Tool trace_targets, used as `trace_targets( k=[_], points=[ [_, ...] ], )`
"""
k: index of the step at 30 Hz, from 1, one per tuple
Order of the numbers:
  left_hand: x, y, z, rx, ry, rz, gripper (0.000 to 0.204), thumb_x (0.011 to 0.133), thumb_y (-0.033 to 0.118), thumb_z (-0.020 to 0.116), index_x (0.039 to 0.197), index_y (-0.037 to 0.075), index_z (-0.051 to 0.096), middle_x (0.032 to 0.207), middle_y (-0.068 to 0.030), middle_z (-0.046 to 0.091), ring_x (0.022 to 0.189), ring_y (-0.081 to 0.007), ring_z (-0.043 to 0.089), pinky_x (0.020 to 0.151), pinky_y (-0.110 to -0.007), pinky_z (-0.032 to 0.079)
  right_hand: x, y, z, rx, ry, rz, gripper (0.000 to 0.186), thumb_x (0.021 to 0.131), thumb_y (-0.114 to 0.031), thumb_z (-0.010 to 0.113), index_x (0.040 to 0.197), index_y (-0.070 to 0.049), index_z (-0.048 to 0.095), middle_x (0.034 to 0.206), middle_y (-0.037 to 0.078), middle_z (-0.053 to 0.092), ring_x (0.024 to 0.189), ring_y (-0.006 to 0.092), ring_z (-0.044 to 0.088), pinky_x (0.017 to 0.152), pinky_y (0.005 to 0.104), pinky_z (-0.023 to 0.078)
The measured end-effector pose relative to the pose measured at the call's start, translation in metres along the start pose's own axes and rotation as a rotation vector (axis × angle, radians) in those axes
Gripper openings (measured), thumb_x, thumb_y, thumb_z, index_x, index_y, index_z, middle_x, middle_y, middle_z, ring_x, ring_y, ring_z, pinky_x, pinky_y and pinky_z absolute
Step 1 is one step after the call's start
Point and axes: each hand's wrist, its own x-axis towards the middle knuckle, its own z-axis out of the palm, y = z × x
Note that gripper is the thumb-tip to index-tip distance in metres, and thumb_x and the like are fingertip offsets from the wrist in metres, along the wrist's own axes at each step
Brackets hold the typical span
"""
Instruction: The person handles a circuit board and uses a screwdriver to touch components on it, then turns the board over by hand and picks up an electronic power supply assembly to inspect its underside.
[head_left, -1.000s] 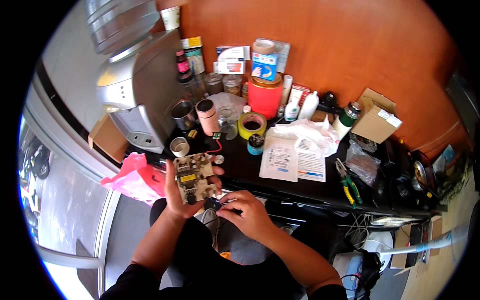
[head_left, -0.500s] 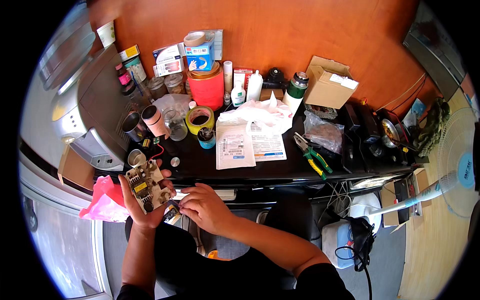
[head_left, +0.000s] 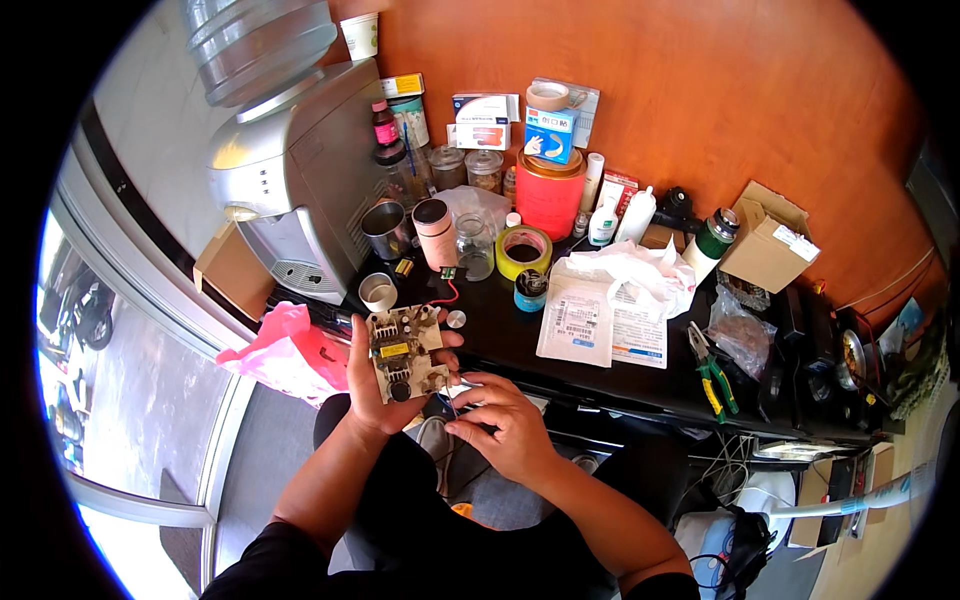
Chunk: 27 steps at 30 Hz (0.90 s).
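Observation:
A circuit board with heat sinks, a yellow-labelled transformer and a round black part lies face up across my left hand. That hand's thumb and fingers close on the board's sides. By the board's lower right edge, the thumb and fingers of my right hand close on thin wires. Where the wires end is hard to make out. Just beyond the board on the black desk are a small metal cup, a round metal disc and a red lead with a little green board.
Yellow tape, a glass jar and a pink flask stand behind. Green-handled pliers and printed papers lie to the right. A water dispenser and pink bag are on the left.
The view has turned left, so everything sits farther right in the picture. My left hand still holds the board, and my right hand stays at its lower right edge.

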Motion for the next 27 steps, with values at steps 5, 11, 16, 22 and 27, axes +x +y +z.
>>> trace_targets(
  k=[5, 11, 16, 22, 27],
  points=[
    [0.001, -0.003, -0.002, 0.010, -0.014, 0.010, 0.100, 0.095, 0.080, 0.025, 0.146, -0.004, 0.043, 0.125, -0.0257, 0.063, 0.099, -0.0356, 0.065, 0.087, -0.049, 0.053, -0.004, 0.002, -0.003, 0.173, -0.006, 0.166, 0.013, 0.081, -0.013, 0.084, 0.083, -0.002, 0.076, 0.106, 0.005, 0.073, 0.123, 0.0260, 0.061, 0.100, 0.0384, 0.051],
    [0.001, -0.004, 0.003, 0.003, 0.022, 0.003, 0.098, 0.095, 0.080, 0.026, 0.145, -0.003, 0.044, 0.124, -0.0249, 0.064, 0.099, -0.0351, 0.065, 0.087, -0.049, 0.053, -0.002, -0.003, -0.008, 0.176, -0.008, 0.176, 0.011, 0.086, -0.012, 0.079, 0.090, -0.002, 0.075, 0.113, 0.006, 0.072, 0.126, 0.0264, 0.060, 0.101, 0.0365, 0.050],
    [0.001, -0.004, -0.003, 0.004, 0.026, -0.015, 0.097, 0.095, 0.079, 0.029, 0.146, -0.002, 0.043, 0.128, -0.0251, 0.063, 0.106, -0.0370, 0.066, 0.093, -0.052, 0.052, -0.003, -0.003, -0.005, 0.182, 0.000, 0.188, 0.011, 0.090, -0.010, 0.075, 0.096, 0.000, 0.074, 0.115, 0.008, 0.072, 0.126, 0.0266, 0.061, 0.100, 0.0355, 0.051],
    [0.002, -0.002, -0.009, -0.043, -0.008, -0.055, 0.098, 0.093, 0.081, 0.029, 0.151, 0.002, 0.039, 0.134, -0.0261, 0.059, 0.112, -0.0403, 0.064, 0.098, -0.059, 0.050, -0.001, -0.006, -0.007, 0.191, 0.019, 0.241, 0.012, 0.093, -0.007, 0.070, 0.097, 0.004, 0.073, 0.113, 0.011, 0.073, 0.107, 0.0235, 0.069, 0.093, 0.0319, 0.053],
    [0.002, 0.000, -0.007, -0.022, 0.023, -0.062, 0.099, 0.092, 0.083, 0.027, 0.150, 0.003, 0.041, 0.132, -0.0246, 0.061, 0.110, -0.0372, 0.065, 0.097, -0.058, 0.051, 0.000, -0.006, -0.007, 0.254, 0.024, 0.382, 0.015, 0.095, -0.009, 0.069, 0.098, 0.005, 0.072, 0.109, 0.010, 0.073, 0.098, 0.0197, 0.071, 0.087, 0.0291, 0.054]
  ],
)
